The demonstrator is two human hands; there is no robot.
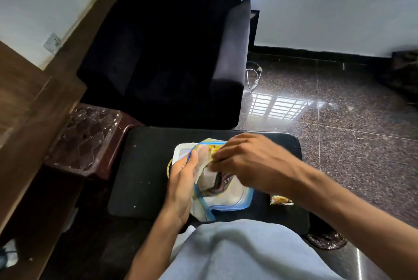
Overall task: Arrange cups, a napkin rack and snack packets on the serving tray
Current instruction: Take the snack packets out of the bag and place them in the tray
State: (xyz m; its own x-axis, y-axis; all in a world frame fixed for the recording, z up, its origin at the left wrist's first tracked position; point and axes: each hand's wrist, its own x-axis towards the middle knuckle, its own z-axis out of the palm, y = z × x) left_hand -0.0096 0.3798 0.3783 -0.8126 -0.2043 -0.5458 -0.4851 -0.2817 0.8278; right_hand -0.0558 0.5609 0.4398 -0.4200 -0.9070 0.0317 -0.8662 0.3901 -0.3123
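A clear zip bag (228,200) with blue seal strips lies on a black table (144,173) in front of me. My left hand (183,180) grips the bag's left edge and holds its mouth apart. My right hand (246,160) reaches into the mouth, fingers pinched on a yellow snack packet (214,147) that is blurred. A dark packet (220,183) shows inside the bag. A white tray (181,151) lies under the bag, mostly hidden. Another snack packet (281,200) lies on the table below my right forearm. No cups or napkin rack show.
A black armchair (167,53) stands just beyond the table. A dark red stool under plastic wrap (88,141) sits to the left, beside a wooden cabinet (27,117). Speckled tile floor (339,121) spreads to the right, with a white cable (253,76) by the chair.
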